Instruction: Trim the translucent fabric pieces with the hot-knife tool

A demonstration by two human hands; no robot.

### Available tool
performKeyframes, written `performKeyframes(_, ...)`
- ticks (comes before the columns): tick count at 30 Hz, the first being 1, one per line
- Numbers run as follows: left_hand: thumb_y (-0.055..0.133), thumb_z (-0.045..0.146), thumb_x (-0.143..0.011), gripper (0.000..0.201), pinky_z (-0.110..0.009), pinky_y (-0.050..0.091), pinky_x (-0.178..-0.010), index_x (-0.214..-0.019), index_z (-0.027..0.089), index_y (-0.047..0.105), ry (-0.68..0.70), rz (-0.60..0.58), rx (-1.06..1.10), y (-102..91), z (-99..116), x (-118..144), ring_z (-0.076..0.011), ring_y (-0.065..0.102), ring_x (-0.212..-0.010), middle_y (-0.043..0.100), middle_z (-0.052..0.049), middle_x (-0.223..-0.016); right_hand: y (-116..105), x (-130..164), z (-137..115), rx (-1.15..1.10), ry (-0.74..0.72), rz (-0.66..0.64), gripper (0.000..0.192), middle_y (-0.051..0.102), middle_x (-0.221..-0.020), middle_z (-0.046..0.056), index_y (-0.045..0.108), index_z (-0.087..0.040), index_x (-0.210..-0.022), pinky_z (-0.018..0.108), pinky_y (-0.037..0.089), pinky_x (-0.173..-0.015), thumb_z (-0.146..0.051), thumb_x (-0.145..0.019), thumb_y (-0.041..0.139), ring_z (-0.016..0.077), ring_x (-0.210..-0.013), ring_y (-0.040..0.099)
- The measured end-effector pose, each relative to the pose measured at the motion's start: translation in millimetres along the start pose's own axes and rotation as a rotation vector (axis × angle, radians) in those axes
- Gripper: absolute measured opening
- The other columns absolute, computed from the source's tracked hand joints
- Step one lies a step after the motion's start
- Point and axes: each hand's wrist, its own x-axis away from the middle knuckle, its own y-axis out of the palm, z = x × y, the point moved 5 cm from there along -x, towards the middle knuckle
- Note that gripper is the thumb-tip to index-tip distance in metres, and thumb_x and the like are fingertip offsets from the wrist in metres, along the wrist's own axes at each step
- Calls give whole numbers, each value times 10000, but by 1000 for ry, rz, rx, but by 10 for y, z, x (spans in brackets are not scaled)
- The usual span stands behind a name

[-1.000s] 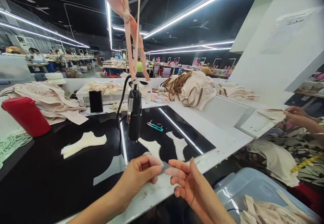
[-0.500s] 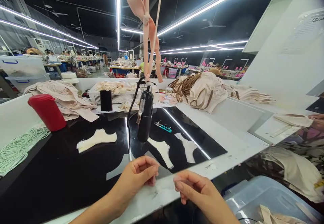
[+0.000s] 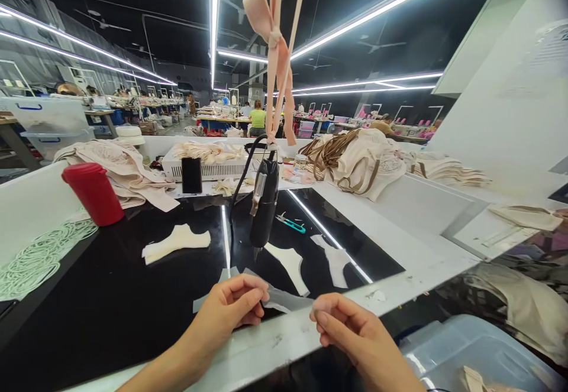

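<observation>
both hands low at the near edge of the table (image 3: pixel 412 209) now — the left hand (image 3: pixel 231 309) has its fingers pinched together on a thin translucent piece (image 3: pixel 284 301) that lies across the white rim, and the right hand (image 3: pixel 350 327) has its fingers curled shut on the other end of it, just apart from the left. a second ago that right hand was open, fingers spread; now it has closed in on the piece, so the grip looks settled on both ends, stretched lightly between them. the view has also swung a little right, so the hanging black tool (image 3: pixel 264 206) sits further over, its tip above the dark table top, near the pale fabric cutouts (image 3: pixel 290 265). teal snips (image 3: pixel 290 223) lie beyond it, a red cup (image 3: pixel 94 194) stands far left beside coiled white cord (image 3: pixel 39 256) — untouched.
</observation>
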Motion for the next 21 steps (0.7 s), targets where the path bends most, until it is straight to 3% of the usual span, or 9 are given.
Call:
performKeyframes(11,864,539,-755,393,-274,548,-832,-926,192,794,12,58,36,-27,-2,28,-148,611,-800,666,-28,-848,20,-5,-2,-26,-76,105,405,661,-752,35,761,-208,-731,314,546,-665,-561,-614,922,175,-655,570)
performKeyframes(17,897,568,-692,441,-223,523,-732,-869,184,774,-29,74,46,-36,-54,15,-143,572,-801,615,-15,-801,-5,4,56,-55,-53,102,406,656,-734,29,760,-207,-747,311,539,-656,-556,-620,924,176,-650,577)
performKeyframes(21,876,552,-730,407,-192,474,-655,-828,187,724,-33,61,41,-34,-43,40,-124,510,-755,564,6,-777,-8,4,95,-81,-23,68,438,633,-709,21,737,-196,-724,283,518,-637,-584,-625,916,158,-647,554)
